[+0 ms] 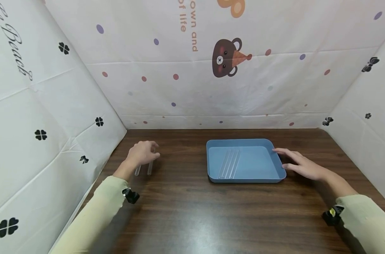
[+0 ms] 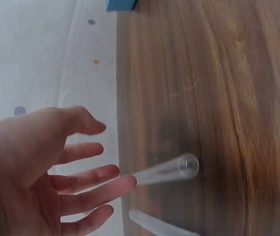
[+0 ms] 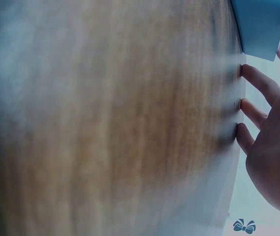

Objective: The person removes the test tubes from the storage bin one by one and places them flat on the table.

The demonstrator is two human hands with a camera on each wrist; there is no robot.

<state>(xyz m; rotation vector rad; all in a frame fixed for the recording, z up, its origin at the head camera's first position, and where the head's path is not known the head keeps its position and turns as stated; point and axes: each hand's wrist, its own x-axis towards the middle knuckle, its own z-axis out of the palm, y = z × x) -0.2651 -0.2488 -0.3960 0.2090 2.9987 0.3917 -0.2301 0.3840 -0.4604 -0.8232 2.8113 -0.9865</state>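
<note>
My left hand [image 1: 143, 152] hovers over two clear test tubes on the left of the table; one tube [image 1: 150, 168] lies under the thumb side, the other tube [image 1: 137, 170] nearer the wrist. In the left wrist view the fingers of the left hand [image 2: 46, 167] are spread, and a tube [image 2: 164, 169] shows just past the fingertips; contact cannot be told. At the right end of a blue tray [image 1: 259, 162], my right hand [image 1: 303, 166] rests against the rim with fingers extended. Several clear tubes [image 1: 229, 164] lie side by side in the tray's left half.
The dark wooden table [image 1: 192, 208] is bounded by a white printed sheet [image 1: 179, 88] at the back and similar sheets on both sides. A bare stretch of wood lies between the loose tubes and the tray.
</note>
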